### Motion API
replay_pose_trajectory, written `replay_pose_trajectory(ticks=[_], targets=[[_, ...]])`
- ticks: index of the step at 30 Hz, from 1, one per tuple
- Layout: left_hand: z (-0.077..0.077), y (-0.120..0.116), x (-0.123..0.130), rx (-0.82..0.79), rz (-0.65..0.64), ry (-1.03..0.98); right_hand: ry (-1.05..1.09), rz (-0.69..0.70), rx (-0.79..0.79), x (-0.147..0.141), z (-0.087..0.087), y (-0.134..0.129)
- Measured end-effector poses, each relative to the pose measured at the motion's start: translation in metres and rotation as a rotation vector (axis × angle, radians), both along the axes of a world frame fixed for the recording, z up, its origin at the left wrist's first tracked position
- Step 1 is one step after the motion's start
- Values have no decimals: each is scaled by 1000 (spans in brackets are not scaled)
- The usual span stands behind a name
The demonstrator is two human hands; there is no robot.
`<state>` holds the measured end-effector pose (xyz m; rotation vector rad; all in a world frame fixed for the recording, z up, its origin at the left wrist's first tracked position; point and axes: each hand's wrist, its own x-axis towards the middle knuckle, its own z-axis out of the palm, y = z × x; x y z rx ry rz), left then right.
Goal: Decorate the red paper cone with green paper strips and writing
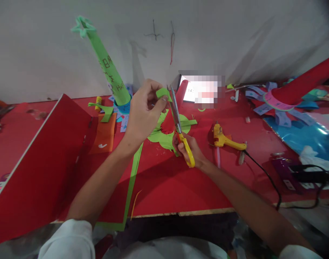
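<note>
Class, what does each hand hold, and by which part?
The left hand pinches a small green paper piece near its edge; the right hand grips the scissors by the yellow handle.

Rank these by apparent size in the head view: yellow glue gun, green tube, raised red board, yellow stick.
1. Raised red board, helped by nearness to the camera
2. Green tube
3. Yellow glue gun
4. Yellow stick

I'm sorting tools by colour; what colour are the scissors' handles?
Yellow handles, best seen in the head view.

1 head-worn view (no 2nd to share with), forward and down over both hands (167, 122), close.
</note>
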<state>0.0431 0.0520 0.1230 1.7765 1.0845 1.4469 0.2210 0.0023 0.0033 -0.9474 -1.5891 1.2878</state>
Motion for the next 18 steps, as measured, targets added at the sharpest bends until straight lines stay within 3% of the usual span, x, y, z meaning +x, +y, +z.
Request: replay_pose_trajectory(ticks=[9, 18], targets=[[0, 0, 0, 94, 39, 105, -4, -5, 17, 1, -3, 0], [0, 1, 0, 7, -39, -105, -16, -3, 0, 0, 1, 0]])
